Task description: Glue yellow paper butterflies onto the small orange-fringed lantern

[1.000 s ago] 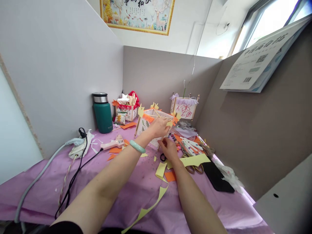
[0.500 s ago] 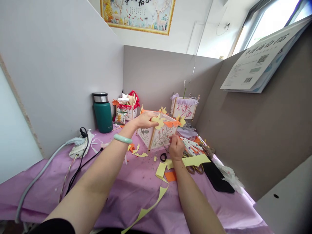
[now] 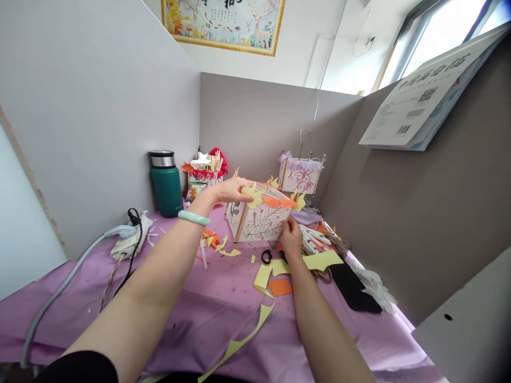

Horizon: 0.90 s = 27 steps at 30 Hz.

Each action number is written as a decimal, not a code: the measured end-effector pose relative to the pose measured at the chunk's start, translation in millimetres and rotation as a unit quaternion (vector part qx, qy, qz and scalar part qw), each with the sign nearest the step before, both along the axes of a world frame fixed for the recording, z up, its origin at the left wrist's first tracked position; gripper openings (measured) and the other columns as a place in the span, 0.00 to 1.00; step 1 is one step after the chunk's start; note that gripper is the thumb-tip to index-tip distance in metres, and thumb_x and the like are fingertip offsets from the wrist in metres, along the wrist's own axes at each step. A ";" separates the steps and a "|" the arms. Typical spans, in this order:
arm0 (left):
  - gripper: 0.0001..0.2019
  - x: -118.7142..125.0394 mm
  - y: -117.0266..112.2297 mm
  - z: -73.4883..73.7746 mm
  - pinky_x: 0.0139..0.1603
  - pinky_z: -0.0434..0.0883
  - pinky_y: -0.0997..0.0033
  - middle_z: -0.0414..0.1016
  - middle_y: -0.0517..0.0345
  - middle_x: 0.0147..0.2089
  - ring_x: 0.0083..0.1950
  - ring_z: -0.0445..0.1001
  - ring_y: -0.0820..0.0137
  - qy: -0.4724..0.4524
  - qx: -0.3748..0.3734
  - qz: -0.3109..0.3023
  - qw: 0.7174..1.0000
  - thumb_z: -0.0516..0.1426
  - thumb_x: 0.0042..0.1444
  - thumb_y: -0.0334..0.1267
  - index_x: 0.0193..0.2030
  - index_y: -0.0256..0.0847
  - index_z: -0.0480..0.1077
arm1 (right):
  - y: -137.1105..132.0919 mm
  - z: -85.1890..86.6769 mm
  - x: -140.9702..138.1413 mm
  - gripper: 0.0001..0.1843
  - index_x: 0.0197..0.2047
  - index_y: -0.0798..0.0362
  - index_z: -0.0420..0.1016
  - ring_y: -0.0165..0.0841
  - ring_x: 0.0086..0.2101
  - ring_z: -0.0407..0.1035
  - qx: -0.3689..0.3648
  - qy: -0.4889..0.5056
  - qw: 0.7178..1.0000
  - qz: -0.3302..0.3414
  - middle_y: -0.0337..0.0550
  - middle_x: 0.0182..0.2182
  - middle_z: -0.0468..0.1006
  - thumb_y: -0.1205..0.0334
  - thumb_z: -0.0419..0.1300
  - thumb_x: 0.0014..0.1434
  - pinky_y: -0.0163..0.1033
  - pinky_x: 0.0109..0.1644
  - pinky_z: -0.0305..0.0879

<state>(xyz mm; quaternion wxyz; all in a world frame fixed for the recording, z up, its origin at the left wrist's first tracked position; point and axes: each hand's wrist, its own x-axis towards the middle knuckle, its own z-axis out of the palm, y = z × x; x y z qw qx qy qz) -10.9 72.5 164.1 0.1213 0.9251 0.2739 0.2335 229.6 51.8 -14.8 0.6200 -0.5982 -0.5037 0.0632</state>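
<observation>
L hand (image 3: pixel 229 190): open, is laid on top of lantern (image 3: pixel 261 223).
R hand (image 3: pixel 291 239): fingers are closed on lantern's lower edge, grip is seen only partly.
Lantern pos.: is held tilted betw. hands, over purple cloth (image 3: pixel 215 324).
Near: scissors (image 3: pixel 266 257), yellow paper (image 3: pixel 263 279), orange paper (image 3: pixel 280 287) are lying on cloth.
Right: markers (image 3: pixel 313 239) are piled.

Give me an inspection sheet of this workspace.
Surface: lilac cloth over the table.
Job's things: a paper lantern on a wooden stick frame, with yellow paper cutouts and an orange paper fringe.
Clutter: yellow paper scraps, black-handled scissors, markers, a black phone.
Hands: left hand on the lantern's top, right hand's fingers at its lower corner.
Cables: black cord and grey cable by a white power strip.
Surroundings: green flask, second lantern, partition walls.
</observation>
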 end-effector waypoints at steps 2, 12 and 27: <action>0.08 -5.4 0.0 2.1 0.32 0.62 0.72 0.67 0.59 0.32 0.33 0.65 0.72 0.003 -0.013 0.014 1.000 0.56 0.46 0.42 0.28 0.40 0.65 | -1.2 0.1 -0.4 0.21 0.44 0.55 0.70 0.38 0.40 0.67 0.011 -0.014 1.000 -0.012 0.49 0.40 0.76 0.49 0.48 0.58 0.39 0.43 0.60; 0.09 -22.9 0.5 4.0 0.31 0.61 0.71 0.68 0.58 0.31 0.31 0.65 0.71 0.027 -0.029 0.066 0.997 0.56 0.44 0.43 0.26 0.41 0.63 | -16.1 13.4 -18.6 0.17 0.37 0.54 0.71 0.37 0.31 0.66 -0.023 -0.081 0.996 -0.010 0.45 0.30 0.75 0.50 0.50 0.55 0.37 0.35 0.58; 0.10 -9.4 10.9 -12.9 0.30 0.59 0.72 0.65 0.60 0.29 0.30 0.62 0.73 0.014 -0.029 0.040 0.999 0.56 0.45 0.45 0.25 0.40 0.62 | -8.3 2.6 -1.1 0.12 0.37 0.54 0.70 0.37 0.29 0.66 -0.104 -0.166 0.977 -0.082 0.46 0.30 0.75 0.60 0.50 0.54 0.36 0.32 0.54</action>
